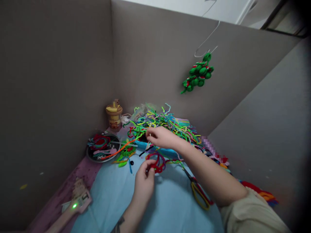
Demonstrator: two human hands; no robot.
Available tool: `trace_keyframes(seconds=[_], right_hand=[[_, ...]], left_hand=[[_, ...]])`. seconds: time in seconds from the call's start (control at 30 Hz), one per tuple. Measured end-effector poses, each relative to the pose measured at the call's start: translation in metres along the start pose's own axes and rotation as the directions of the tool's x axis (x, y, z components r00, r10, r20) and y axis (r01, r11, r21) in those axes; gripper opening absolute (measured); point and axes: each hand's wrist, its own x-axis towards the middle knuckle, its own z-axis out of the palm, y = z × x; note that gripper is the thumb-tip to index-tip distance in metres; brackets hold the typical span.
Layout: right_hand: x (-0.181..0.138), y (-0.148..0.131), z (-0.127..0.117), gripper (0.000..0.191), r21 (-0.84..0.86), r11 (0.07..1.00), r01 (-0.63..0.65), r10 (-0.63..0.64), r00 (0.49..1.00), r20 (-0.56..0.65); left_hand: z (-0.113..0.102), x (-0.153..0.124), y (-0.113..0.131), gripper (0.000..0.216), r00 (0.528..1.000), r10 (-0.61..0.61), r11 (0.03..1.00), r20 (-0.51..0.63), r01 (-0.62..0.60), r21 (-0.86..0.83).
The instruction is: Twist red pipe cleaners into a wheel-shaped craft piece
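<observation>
My left hand (143,178) pinches a red pipe-cleaner loop piece (156,161) low over the light blue mat (155,200). My right hand (160,137) reaches forward, fingers closed round a thin white stick-like thing (148,142) that points down toward the red loops. Just beyond my right hand lies a big tangle of coloured pipe cleaners (165,124) on a blue tray (155,148).
A round metal dish (103,149) of craft bits sits at left, with a yellow-lidded jar (114,117) behind it. A glue gun with a green light (75,204) lies at the lower left. A green pipe-cleaner ornament (198,74) hangs on the grey partition. Scissors (198,191) lie under my right forearm.
</observation>
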Motion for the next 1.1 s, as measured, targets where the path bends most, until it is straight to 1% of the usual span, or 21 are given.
trace_keyframes(seconds=[0.03, 0.07, 0.13, 0.2, 0.3, 0.37, 0.47, 0.5, 0.53, 0.57, 0.6, 0.67, 0.7, 0.73, 0.77, 0.8, 0.87, 0.9, 0.97, 1.0, 1.1], right_hand=[[-0.007, -0.002, -0.002, 0.008, -0.036, 0.999, -0.016, 0.018, 0.999, 0.038], [-0.015, -0.003, -0.001, 0.007, -0.069, 0.997, -0.039, 0.043, 0.998, 0.053], [-0.029, -0.002, 0.003, 0.011, -0.089, 0.994, -0.068, 0.076, 0.993, 0.085], [-0.041, 0.001, 0.010, 0.016, -0.083, 0.994, -0.070, 0.079, 0.990, 0.121], [-0.053, 0.007, 0.016, 0.021, -0.067, 0.992, -0.107, 0.113, 0.989, 0.098], [-0.059, 0.014, 0.013, 0.021, -0.044, 0.990, -0.137, 0.139, 0.989, 0.059], [-0.066, 0.027, -0.004, 0.022, -0.014, 0.986, -0.164, 0.165, 0.986, 0.033], [-0.067, 0.031, -0.013, 0.020, -0.007, 0.985, -0.172, 0.172, 0.985, 0.002], [-0.067, 0.035, -0.023, 0.017, 0.003, 0.982, -0.191, 0.191, 0.980, -0.064], [-0.066, 0.038, -0.033, 0.013, 0.029, 0.977, -0.210, 0.212, 0.964, -0.163], [-0.062, 0.042, -0.042, 0.009, 0.078, 0.973, -0.219, 0.233, 0.927, -0.293], [-0.051, 0.049, -0.057, 0.005, 0.139, 0.973, -0.184, 0.231, 0.791, -0.567], [-0.043, 0.053, -0.060, 0.007, 0.136, 0.978, -0.155, 0.206, 0.724, -0.658], [-0.035, 0.058, -0.061, 0.009, 0.110, 0.985, -0.131, 0.170, 0.682, -0.712], [-0.026, 0.063, -0.059, 0.011, 0.068, 0.991, -0.119, 0.131, 0.690, -0.712], [-0.017, 0.068, -0.055, 0.012, 0.020, 0.993, -0.119, 0.102, 0.732, -0.673], [-0.003, 0.076, -0.039, 0.017, -0.047, 0.989, -0.138, 0.090, 0.831, -0.548], [0.003, 0.078, -0.030, 0.016, -0.086, 0.983, -0.163, 0.101, 0.865, -0.491], [0.012, 0.079, -0.011, 0.017, -0.175, 0.970, -0.169, 0.104, 0.940, -0.326], [0.017, 0.078, -0.003, 0.018, -0.202, 0.966, -0.161, 0.111, 0.965, -0.239], [0.030, 0.076, 0.017, 0.022, -0.288, 0.938, -0.191, 0.167, 0.980, -0.105]], left_hand=[[0.000, 0.000, 0.001, 0.018, 1.000, 0.004, 1.000, -0.008, -0.004, 0.003], [-0.001, -0.001, 0.002, 0.018, 1.000, 0.007, 1.000, -0.009, -0.007, 0.005], [0.000, -0.002, 0.003, 0.018, 1.000, 0.010, 1.000, 0.003, -0.010, 0.005], [0.002, -0.004, 0.002, 0.018, 1.000, 0.002, 1.000, 0.025, -0.002, -0.001], [0.003, -0.006, 0.001, 0.018, 0.999, -0.027, 0.999, 0.036, 0.028, -0.018], [0.001, -0.006, 0.001, 0.018, 0.999, -0.025, 0.998, -0.030, 0.023, -0.055], [-0.004, -0.005, 0.002, 0.024, 0.981, -0.021, 0.991, -0.191, -0.004, -0.133], [-0.005, -0.005, 0.002, 0.026, 0.975, -0.036, 0.988, -0.217, 0.002, -0.156], [-0.005, -0.004, 0.001, 0.027, 0.974, -0.058, 0.984, -0.220, 0.019, -0.177], [-0.004, -0.004, 0.000, 0.028, 0.976, -0.085, 0.980, -0.199, 0.046, -0.196], [-0.002, -0.004, -0.002, 0.028, 0.980, -0.115, 0.974, -0.160, 0.079, -0.215], [0.003, -0.004, -0.006, 0.027, 0.982, -0.179, 0.956, -0.059, 0.160, -0.246], [0.005, -0.004, -0.008, 0.026, 0.977, -0.215, 0.944, -0.010, 0.205, -0.257], [0.008, -0.004, -0.010, 0.026, 0.968, -0.249, 0.932, 0.035, 0.250, -0.262], [0.009, -0.004, -0.011, 0.026, 0.957, -0.283, 0.920, 0.067, 0.291, -0.264], [0.010, -0.003, -0.013, 0.025, 0.945, -0.315, 0.908, 0.087, 0.326, -0.264], [0.010, -0.002, -0.014, 0.026, 0.925, -0.364, 0.884, 0.106, 0.380, -0.272], [0.009, -0.001, -0.015, 0.026, 0.917, -0.384, 0.871, 0.112, 0.400, -0.284], [0.009, 0.000, -0.015, 0.027, 0.898, -0.421, 0.839, 0.128, 0.439, -0.322], [0.009, 0.001, -0.014, 0.028, 0.887, -0.441, 0.819, 0.138, 0.461, -0.342], [0.010, 0.001, -0.013, 0.030, 0.839, -0.517, 0.751, 0.169, 0.539, -0.382]])
